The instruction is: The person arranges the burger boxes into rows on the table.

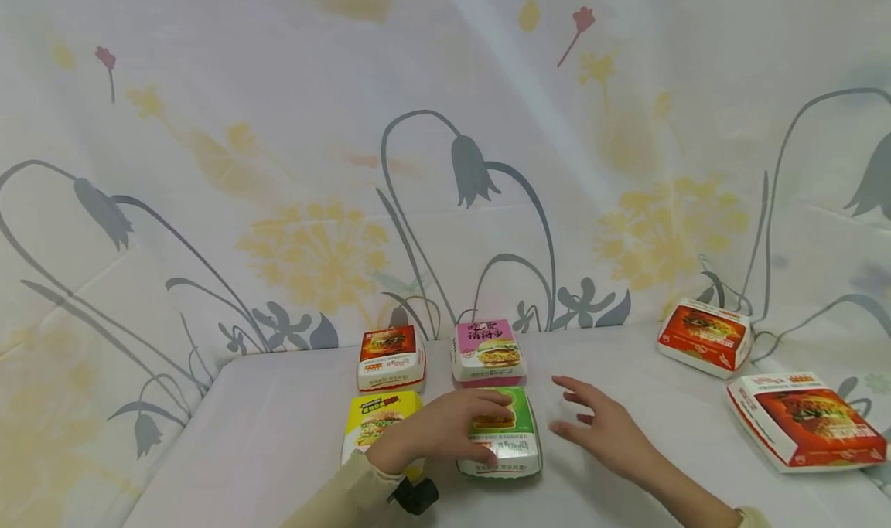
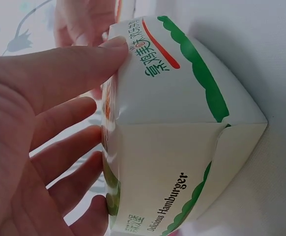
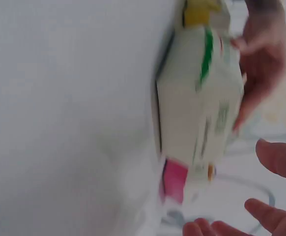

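A green-topped hamburger box (image 1: 503,439) sits at the front middle of the table, its white sides printed in green. My left hand (image 1: 454,429) lies over it from the left, fingertips on its top and thumb at the front edge. In the left wrist view the fingers (image 2: 79,164) touch the lid of the hamburger box (image 2: 157,118) without curling round it. To the right of that box, my right hand (image 1: 609,435) hovers with spread fingers and holds nothing. A yellow hamburger box (image 1: 365,420) stands left of the green one, partly hidden by my left hand.
Behind these are a red hamburger box (image 1: 391,358) and a pink hamburger box (image 1: 489,354). Over at the right lie a red box (image 1: 706,336) and another red box (image 1: 806,420), both turned at an angle. A flower-patterned cloth (image 1: 431,87) hangs at the back.
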The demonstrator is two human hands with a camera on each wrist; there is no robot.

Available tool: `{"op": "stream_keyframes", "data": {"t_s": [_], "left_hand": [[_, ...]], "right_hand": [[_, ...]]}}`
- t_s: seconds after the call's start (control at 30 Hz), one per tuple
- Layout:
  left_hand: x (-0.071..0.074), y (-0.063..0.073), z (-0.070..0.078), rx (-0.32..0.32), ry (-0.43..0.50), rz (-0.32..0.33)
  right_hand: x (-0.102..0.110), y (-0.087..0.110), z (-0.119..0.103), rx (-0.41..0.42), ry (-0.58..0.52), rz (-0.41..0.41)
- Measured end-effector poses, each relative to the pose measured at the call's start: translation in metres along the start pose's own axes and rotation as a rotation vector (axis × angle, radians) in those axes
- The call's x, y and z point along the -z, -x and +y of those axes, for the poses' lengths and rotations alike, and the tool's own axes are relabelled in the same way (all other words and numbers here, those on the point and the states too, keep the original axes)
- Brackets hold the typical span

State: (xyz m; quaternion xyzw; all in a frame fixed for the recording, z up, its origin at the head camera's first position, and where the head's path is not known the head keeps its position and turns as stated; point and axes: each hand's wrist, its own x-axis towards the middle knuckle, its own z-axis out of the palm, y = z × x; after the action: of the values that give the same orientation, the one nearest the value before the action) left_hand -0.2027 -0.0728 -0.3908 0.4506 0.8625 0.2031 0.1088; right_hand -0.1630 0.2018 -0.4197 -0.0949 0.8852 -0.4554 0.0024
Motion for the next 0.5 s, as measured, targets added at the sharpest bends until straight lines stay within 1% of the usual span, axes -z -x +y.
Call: {"op": "stream_keyframes", "data": {"t_s": [0.17, 0.37, 0.5], "left_hand": [[-0.001, 0.001, 0.001, -0.002, 0.004, 0.004], [0.000, 0.002, 0.003, 0.011, 0.010, 0.005], [-0.001, 0.001, 0.002, 0.009, 0.010, 0.008]], "right_hand": [[0.043, -0.015, 0.023, -0.021, 0.119, 0.078], [0.095, -0.026, 0.052, -0.052, 0.143, 0.154], [0.124, -0.032, 0.072, -0.076, 0.199, 0.235]]}}
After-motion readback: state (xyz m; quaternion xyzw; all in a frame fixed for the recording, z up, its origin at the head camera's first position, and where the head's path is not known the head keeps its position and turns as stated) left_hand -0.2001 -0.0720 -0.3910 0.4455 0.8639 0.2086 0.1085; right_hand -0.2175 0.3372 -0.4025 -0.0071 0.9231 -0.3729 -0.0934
